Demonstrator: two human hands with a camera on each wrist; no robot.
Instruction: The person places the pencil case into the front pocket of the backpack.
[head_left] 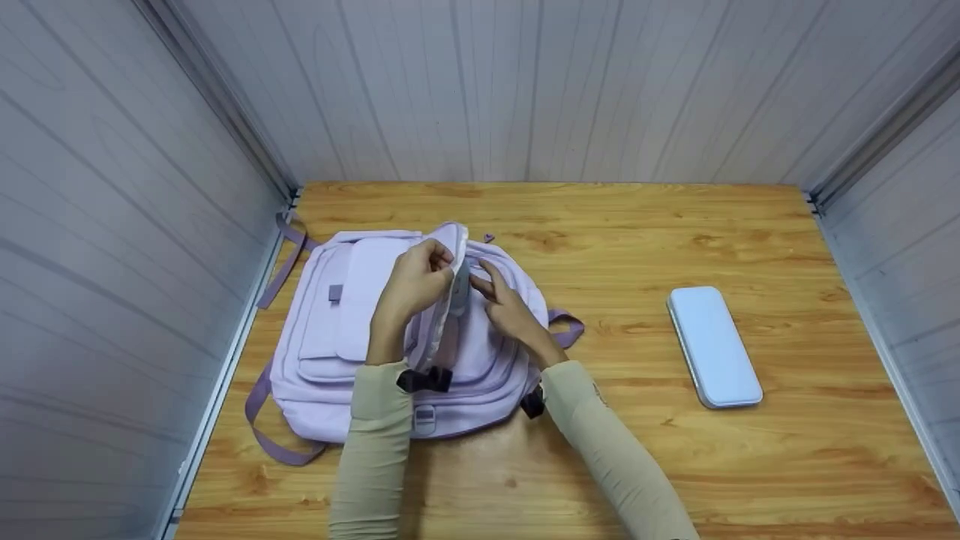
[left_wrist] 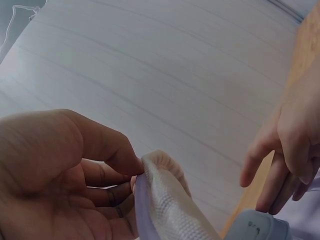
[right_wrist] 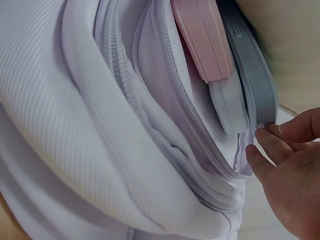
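A lavender backpack (head_left: 371,289) lies on the wooden table with one compartment unzipped. My left hand (head_left: 416,281) pinches the edge of its raised flap, whose white mesh lining (left_wrist: 170,207) shows in the left wrist view. Inside the opening stand a grey-blue case (right_wrist: 255,80), a pale grey case (right_wrist: 227,107) and a pink case (right_wrist: 206,42), side by side. My right hand (head_left: 514,307) is at the opening, its fingertips touching the end of the grey-blue case, with the fingers mostly extended. The cases' far ends are hidden in the bag.
A light blue case (head_left: 712,345) lies by itself to the right of the backpack. Purple straps (head_left: 279,279) trail from the bag onto the table (head_left: 622,247). Pale panel walls (head_left: 495,90) stand behind and on both sides.
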